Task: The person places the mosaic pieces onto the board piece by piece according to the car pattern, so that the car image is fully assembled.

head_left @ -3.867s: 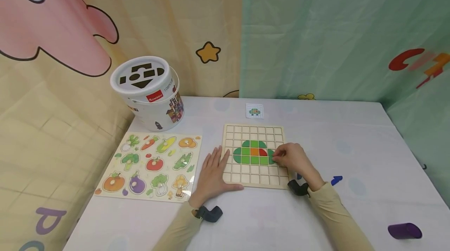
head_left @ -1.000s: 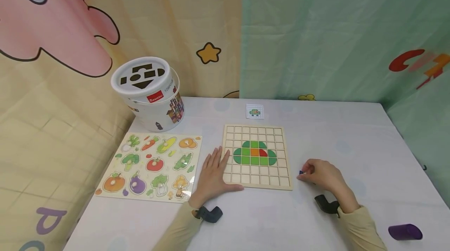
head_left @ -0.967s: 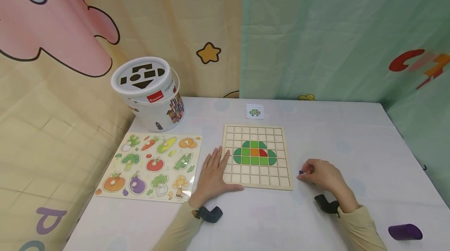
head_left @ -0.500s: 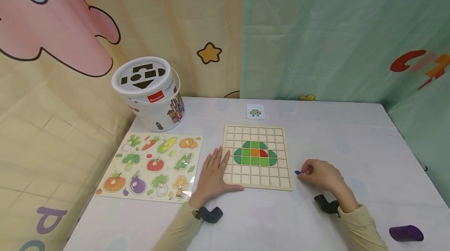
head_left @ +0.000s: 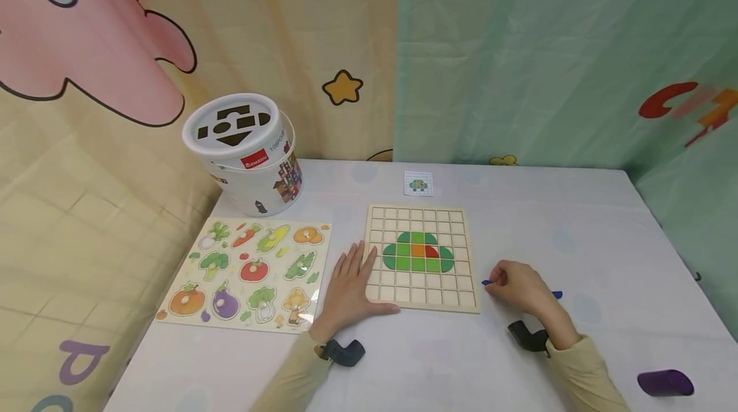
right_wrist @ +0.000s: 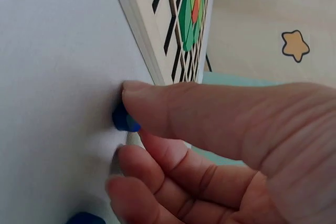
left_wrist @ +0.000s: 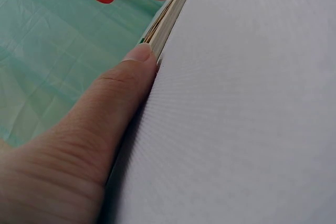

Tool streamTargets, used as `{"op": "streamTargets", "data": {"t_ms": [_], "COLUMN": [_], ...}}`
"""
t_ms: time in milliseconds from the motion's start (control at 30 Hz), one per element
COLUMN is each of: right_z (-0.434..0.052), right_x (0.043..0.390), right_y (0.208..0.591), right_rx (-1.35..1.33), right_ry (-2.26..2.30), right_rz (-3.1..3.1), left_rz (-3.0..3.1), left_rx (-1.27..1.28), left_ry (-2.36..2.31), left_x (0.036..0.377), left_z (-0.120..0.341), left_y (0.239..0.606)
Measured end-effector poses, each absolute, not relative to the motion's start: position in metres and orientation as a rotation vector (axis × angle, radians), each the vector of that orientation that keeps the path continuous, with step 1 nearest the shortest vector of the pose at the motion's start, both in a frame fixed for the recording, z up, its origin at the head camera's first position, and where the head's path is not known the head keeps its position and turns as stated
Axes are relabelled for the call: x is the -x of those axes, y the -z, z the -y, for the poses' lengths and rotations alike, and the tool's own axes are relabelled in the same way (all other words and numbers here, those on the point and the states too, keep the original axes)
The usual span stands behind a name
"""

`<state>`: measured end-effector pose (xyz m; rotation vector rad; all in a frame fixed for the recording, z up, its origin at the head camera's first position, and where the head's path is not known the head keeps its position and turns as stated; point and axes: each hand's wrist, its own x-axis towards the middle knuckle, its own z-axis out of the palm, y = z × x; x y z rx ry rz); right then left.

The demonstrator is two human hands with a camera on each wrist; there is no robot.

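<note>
A wooden grid board (head_left: 418,296) lies mid-table, with green, orange and red tiles set in its cells. My left hand (head_left: 346,284) rests with straight fingers along its left side; the thumb (left_wrist: 118,90) reaches along the front edge. To the right of the board, my right hand (head_left: 521,287) pinches a small blue tile (right_wrist: 123,119) between thumb and fingers, low over the tablecloth. The fingers partly hide this tile. Another blue tile (head_left: 557,295) lies just behind the right hand, partly covered by it in the head view.
A small picture card (head_left: 418,184) lies beyond the board. At left are a vegetable puzzle board (head_left: 225,264) and a white lidded bucket (head_left: 248,191) with shape holes. A purple block (head_left: 665,383) lies at the front right. Curtains hang behind the table.
My right hand has left a green tile in the board, moved right and picked up a blue tile. Since half a second ago it shifted slightly left, uncovering another blue tile. The left hand stays put.
</note>
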<state>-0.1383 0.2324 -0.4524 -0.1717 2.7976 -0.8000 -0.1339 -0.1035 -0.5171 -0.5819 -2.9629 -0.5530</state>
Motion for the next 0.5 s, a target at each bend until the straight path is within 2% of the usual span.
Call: {"op": "streamTargets", "data": {"t_ms": [500], "right_z": [-0.2351], "right_x": [0.1372], "right_y": [0.4587], "right_rx": [0.192], "right_ry": [0.893], "right_rz": [-2.783], "left_rz": [2.979], "left_rx": [0.574], "left_ry": [0.537], "left_x": [0.1338], "left_z": [0.1036], "left_y": [0.5169]}}
